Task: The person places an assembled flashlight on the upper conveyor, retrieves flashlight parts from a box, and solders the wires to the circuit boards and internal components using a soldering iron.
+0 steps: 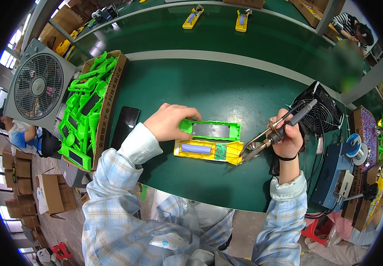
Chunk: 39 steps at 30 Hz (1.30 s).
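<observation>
My left hand is closed on the left end of a green plastic casing, which has a dark grey panel inside. Just below it, a yellow casing lies open on the green table, holding a blue cylindrical battery and a small green circuit board. A soldering iron with a thin metal feed tube is gripped in my right hand. Its tip points down-left at the right end of the yellow casing, near thin wires; whether it touches them I cannot tell.
Left of my left hand lies a black phone, beside a cardboard box heaped with green casings. A grey fan stands beyond it. To the right are a black fan, a blue soldering station and a solder spool.
</observation>
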Each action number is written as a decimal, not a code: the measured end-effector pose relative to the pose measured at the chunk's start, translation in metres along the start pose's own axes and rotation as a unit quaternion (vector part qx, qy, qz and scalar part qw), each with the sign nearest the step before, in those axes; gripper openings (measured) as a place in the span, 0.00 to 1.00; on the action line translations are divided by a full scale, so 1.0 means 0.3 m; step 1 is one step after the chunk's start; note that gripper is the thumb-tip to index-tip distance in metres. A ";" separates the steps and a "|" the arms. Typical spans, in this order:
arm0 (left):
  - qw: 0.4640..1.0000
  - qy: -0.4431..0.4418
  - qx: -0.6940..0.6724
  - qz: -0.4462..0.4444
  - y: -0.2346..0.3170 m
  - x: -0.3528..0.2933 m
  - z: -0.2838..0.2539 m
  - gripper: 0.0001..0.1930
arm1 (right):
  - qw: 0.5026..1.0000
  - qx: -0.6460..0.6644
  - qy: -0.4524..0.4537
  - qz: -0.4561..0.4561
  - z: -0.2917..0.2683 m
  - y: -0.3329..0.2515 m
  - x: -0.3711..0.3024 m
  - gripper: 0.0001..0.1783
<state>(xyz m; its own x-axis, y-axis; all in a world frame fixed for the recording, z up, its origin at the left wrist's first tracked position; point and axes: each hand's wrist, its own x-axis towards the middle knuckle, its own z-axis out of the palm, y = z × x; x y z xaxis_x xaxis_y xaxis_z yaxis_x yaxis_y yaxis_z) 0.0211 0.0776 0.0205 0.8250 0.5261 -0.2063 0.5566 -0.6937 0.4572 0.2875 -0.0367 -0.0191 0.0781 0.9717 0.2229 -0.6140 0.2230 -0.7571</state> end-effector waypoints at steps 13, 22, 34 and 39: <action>0.971 0.090 -0.133 0.179 0.152 0.041 0.078 0.09 | 1.000 0.000 0.013 -0.020 -0.011 0.006 -0.001 0.13; 0.953 0.162 -0.118 0.226 0.125 0.091 0.161 0.05 | 1.000 0.018 0.016 0.017 -0.004 -0.001 -0.001 0.14; 0.962 0.120 -0.218 0.108 0.075 0.053 0.155 0.03 | 0.998 0.044 0.042 0.024 -0.005 0.008 -0.009 0.15; 0.969 0.138 -0.205 0.017 0.067 0.044 0.135 0.03 | 0.997 0.010 0.074 0.014 -0.001 0.003 -0.012 0.16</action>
<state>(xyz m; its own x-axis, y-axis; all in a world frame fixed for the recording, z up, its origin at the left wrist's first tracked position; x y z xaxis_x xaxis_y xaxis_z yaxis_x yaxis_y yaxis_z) 0.0471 0.0507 -0.0082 0.7528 0.6577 0.0283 0.3977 -0.4886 0.7766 0.2868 -0.0399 -0.0207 0.1739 0.9789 0.1076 -0.6335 0.1949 -0.7488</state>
